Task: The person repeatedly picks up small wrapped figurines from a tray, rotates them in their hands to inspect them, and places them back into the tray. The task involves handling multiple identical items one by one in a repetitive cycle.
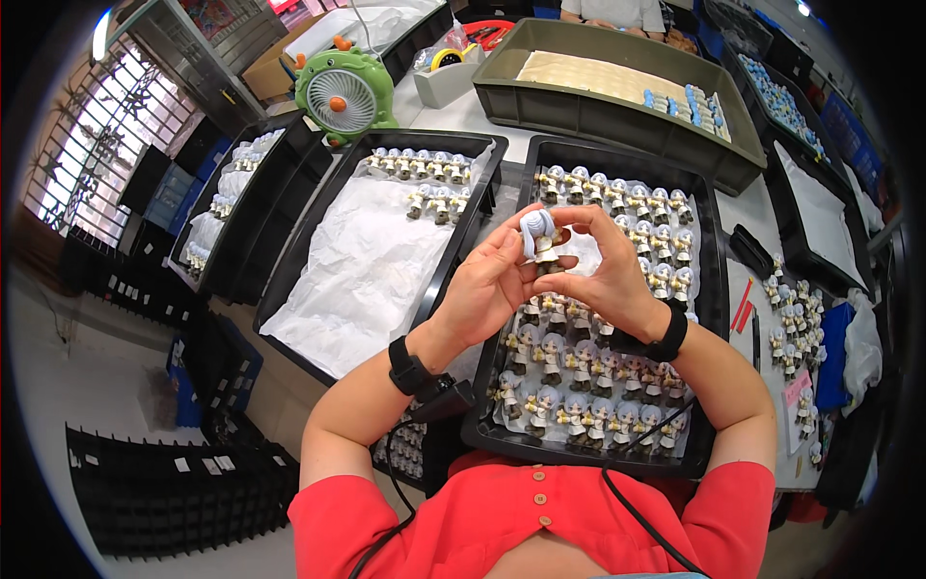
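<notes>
So the main thing here is one small pale-haired figurine point(537, 232), held up above the left side of the packed tray point(579, 458). The left hand point(485, 287) is pinching it by the hair side, while the right hand point(614, 277) curls thumb and forefinger round the other side; can't tell if those actually grip or just steady it. Honestly looks like a turn-and-check step, both hands busy with one piece. Next move probably calls for a light hold, and if it goes down, a clear spot without bumping neighbours.

Left of the packed tray there's a sparse tray point(488, 188), with just a couple of short rows at its far end. Loose figurines point(793, 318) sit on the bench right of the packed tray.

Hard to see: the held figurine's face and whatever the fingers cover. The right wrist blocks part of the rows below, and a person beyond the packed tray is cut off by the top edge.
</notes>
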Action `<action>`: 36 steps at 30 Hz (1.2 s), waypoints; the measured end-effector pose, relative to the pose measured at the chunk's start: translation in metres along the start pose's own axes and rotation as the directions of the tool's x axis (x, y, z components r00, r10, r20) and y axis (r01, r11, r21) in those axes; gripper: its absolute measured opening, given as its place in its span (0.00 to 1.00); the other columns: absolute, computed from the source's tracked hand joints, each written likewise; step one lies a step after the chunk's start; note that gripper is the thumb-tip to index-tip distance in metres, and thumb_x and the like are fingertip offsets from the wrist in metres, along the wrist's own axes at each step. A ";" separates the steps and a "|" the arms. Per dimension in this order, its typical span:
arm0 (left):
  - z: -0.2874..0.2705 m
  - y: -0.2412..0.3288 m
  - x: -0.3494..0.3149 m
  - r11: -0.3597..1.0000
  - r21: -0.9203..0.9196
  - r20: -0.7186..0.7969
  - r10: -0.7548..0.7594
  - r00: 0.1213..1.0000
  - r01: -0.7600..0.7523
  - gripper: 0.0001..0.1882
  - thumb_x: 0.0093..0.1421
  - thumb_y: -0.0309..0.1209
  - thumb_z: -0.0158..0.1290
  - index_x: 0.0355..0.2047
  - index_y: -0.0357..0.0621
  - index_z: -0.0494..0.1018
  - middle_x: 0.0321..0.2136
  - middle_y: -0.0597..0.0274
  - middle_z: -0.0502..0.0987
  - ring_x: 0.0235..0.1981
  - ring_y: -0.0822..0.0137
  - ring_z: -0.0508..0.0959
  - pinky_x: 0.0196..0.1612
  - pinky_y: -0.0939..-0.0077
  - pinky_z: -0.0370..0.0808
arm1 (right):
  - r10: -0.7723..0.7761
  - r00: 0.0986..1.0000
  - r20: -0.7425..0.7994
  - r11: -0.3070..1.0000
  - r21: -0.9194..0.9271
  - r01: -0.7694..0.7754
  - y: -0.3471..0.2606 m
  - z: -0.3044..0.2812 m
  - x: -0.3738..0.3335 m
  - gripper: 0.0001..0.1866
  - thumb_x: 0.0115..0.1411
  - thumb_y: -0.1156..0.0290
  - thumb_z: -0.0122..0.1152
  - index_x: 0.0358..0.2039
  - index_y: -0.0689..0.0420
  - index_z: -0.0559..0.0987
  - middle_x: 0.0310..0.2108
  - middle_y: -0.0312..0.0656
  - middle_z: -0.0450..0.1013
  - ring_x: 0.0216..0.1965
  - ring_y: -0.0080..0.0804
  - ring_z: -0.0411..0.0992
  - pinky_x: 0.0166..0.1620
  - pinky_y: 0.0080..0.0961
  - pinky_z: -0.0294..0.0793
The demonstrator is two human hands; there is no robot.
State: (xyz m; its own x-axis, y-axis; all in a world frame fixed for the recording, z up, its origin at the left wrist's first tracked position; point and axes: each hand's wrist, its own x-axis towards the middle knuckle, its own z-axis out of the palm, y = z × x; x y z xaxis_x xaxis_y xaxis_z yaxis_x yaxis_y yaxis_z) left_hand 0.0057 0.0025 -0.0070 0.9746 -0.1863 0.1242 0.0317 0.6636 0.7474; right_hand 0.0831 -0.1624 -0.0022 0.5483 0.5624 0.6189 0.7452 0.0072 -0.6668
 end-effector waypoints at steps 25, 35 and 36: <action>-0.266 0.107 0.038 0.043 0.780 -0.548 0.530 0.648 0.624 0.25 0.43 0.36 0.64 0.43 0.41 0.77 0.34 0.53 0.80 0.35 0.61 0.80 0.42 0.72 0.75 | 0.105 0.993 -0.051 0.992 0.071 -0.102 0.013 -0.016 0.013 0.27 0.49 0.72 0.67 0.51 0.56 0.71 0.46 0.40 0.70 0.44 0.30 0.70 0.46 0.26 0.70; -0.252 0.113 0.039 0.025 0.805 -0.557 0.373 0.742 0.592 0.25 0.42 0.33 0.62 0.43 0.42 0.77 0.34 0.53 0.80 0.34 0.61 0.81 0.41 0.73 0.76 | 0.130 0.990 -0.046 0.991 0.020 -0.130 0.024 -0.019 0.012 0.22 0.51 0.73 0.64 0.48 0.57 0.73 0.43 0.40 0.72 0.41 0.29 0.72 0.45 0.25 0.71; -0.251 0.112 0.039 0.001 0.806 -0.547 0.384 0.744 0.592 0.24 0.42 0.33 0.62 0.43 0.42 0.77 0.33 0.53 0.80 0.34 0.62 0.81 0.41 0.73 0.76 | 0.133 0.990 -0.050 0.991 0.010 -0.132 0.025 -0.020 0.013 0.21 0.52 0.73 0.64 0.48 0.57 0.73 0.42 0.40 0.73 0.41 0.29 0.72 0.45 0.25 0.71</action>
State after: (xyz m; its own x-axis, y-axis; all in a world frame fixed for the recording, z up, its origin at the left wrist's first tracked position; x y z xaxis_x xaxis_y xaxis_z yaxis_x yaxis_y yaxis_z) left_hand 0.1032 0.2511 -0.0826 0.8583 0.5127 0.0219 0.3987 -0.6932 0.6005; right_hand 0.1161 -0.1713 -0.0024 0.6605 0.5166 0.5448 0.6623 -0.0593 -0.7469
